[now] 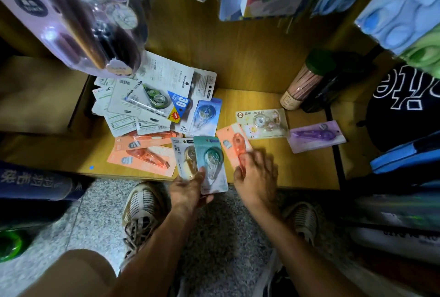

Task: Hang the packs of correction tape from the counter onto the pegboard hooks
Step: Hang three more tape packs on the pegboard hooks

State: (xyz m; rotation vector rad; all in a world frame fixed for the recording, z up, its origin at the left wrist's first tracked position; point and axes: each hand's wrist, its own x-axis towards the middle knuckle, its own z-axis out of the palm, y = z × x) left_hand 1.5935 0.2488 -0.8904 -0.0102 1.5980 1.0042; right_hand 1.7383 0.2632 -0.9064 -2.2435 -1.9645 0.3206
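Observation:
Several packs of correction tape lie on the wooden counter [273, 165]. My left hand [189, 189] holds two packs at the counter's front edge: a teal pack [210, 161] in front, a beige pack [184, 158] behind it. My right hand [256, 173] pinches the near end of an orange pack [234, 144] that lies on the counter. A cream pack [262, 123] and a purple pack [316, 136] lie to the right. A blue pack [206, 115], two orange packs [142, 153] and a heap of white packs [142, 101] lie to the left.
Hanging packs overhead: a lilac blister pack [71, 15] at top left, blue packs [404, 6] at top right. A tube of pencils [304, 82] and a dark bottle [333, 84] stand at the counter's back right. A black bag [404, 106] sits right. My shoes rest on the speckled floor [95, 213].

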